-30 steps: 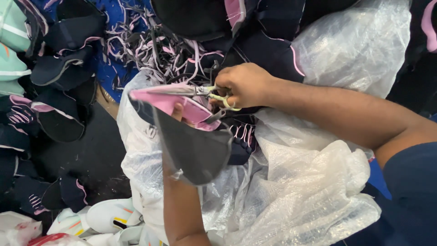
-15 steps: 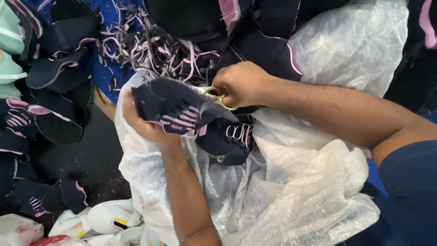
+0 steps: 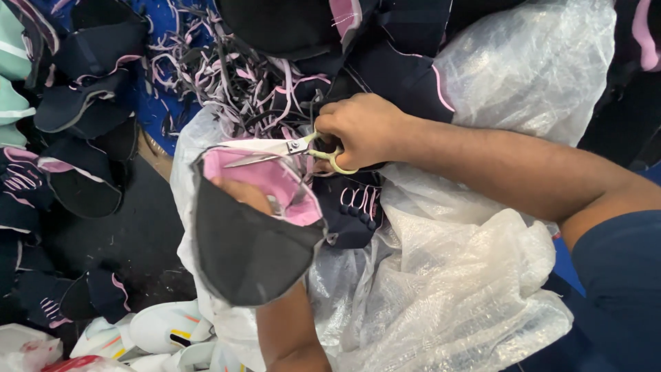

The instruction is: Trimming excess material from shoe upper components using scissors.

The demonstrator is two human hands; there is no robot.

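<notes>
Holding item one: a dark navy fabric shoe upper with pink lining [image 3: 251, 227], cupped open over our left hand [image 3: 241, 195], whose fingers sit inside it, closed on the cloth. It lies on the crinkled clear plastic sheet [image 3: 447, 289] in our lap.

Item two: small steel scissors with pale yellow-green loop handles [image 3: 296, 148], gripped in our right hand [image 3: 365, 131], fingers through the loops, blades narrowly parted along the upper's top pink edge.

Risks, as we judge them: the blade tips lie just above the left fingers inside the upper, so a slip could nick them; a cut too deep could bite into the lining rather than the loose edge.

Surroundings, relative to the upper: tangled pink and dark trimmed strips [image 3: 234, 76] above it; a second navy upper with pink loop marks [image 3: 354, 210] touching its right side; stacked dark uppers [image 3: 76, 117] to the left; white shoe pieces [image 3: 165, 331] below. The plastic crowds the right forearm.
</notes>
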